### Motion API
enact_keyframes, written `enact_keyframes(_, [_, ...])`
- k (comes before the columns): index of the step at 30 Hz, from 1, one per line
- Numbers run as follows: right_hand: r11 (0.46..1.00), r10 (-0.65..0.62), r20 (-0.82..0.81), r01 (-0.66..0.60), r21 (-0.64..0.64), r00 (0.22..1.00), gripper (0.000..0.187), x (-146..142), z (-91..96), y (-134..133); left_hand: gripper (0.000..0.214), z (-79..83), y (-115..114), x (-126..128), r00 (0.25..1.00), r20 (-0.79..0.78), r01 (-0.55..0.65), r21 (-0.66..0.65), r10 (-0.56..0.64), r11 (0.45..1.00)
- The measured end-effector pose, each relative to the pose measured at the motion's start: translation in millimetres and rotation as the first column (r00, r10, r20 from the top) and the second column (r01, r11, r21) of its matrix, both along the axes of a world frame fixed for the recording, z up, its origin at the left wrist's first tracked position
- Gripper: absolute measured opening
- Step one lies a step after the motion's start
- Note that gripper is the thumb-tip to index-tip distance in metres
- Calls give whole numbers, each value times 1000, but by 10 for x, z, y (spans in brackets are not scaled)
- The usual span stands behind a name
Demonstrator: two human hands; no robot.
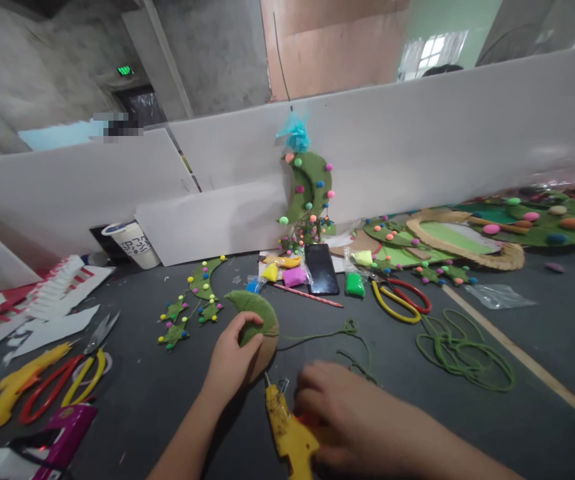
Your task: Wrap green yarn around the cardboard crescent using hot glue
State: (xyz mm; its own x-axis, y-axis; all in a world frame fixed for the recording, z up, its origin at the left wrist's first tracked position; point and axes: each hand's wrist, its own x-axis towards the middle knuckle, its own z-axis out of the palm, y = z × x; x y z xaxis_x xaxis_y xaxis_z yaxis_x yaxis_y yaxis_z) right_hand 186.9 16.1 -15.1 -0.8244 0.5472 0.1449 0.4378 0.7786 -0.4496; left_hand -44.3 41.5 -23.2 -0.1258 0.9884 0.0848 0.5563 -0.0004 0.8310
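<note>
My left hand [240,347] pinches a crescent [256,310] between thumb and fingers. Green yarn wraps its upper part, while bare brown cardboard shows below. From the crescent a strand of green yarn [317,337] trails right across the table. A yellow glue gun [285,423] lies just below, its metal nozzle pointing up close to the crescent's lower end; I cannot tell if they touch. My right hand [347,417], somewhat blurred, is closed around the glue gun's handle by the orange trigger. The fingertips there are partly hidden.
A finished crescent with pompom stars [205,280] lies beyond my left hand. Scissors [400,300], a phone [321,269], clay packets [295,277] and a yarn coil [462,353] lie around. At left are another glue gun [22,383] and more scissors [92,353]. White boards [417,133] stand behind.
</note>
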Motion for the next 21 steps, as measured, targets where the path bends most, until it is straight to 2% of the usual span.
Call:
enact_keyframes(1, [999,35,33,-36,39,999,20,-53,-54,-68,18,-4,7,-6,1000,13,-1,0,1,1000])
enact_keyframes(4, [979,37,110,-58,194,993,15,-182,-284,-163,18,-34,26,-28,999,53,-11,-6,11,1000])
enact_keyframes(6, [979,22,123,-46,196,992,5,-217,-400,-147,17,-65,38,-48,997,69,-24,-17,25,1000])
enact_keyframes(8, [995,20,137,-33,95,990,11,-201,-419,-93,17,-94,50,-69,996,78,-41,-39,43,998])
enact_keyframes(10, [997,32,103,-25,-72,994,18,-151,-347,-23,18,-112,65,-90,994,89,-55,-68,61,996])
enact_keyframes(13, [950,-48,-22,39,-309,999,14,-79,-180,86,19,-118,90,-111,988,130,-65,-113,79,992])
enact_keyframes(15, [910,-150,-101,97,-404,984,9,-57,-101,147,19,-118,102,-116,983,166,-55,-138,78,989])
enact_keyframes(18, [893,-268,-252,142,-428,930,7,-42,-67,213,19,-114,97,-104,978,194,-48,-146,76,988])
enact_keyframes(21, [906,-366,-330,251,-341,870,8,-3,-82,261,19,-77,66,-55,976,206,-59,-89,76,994])
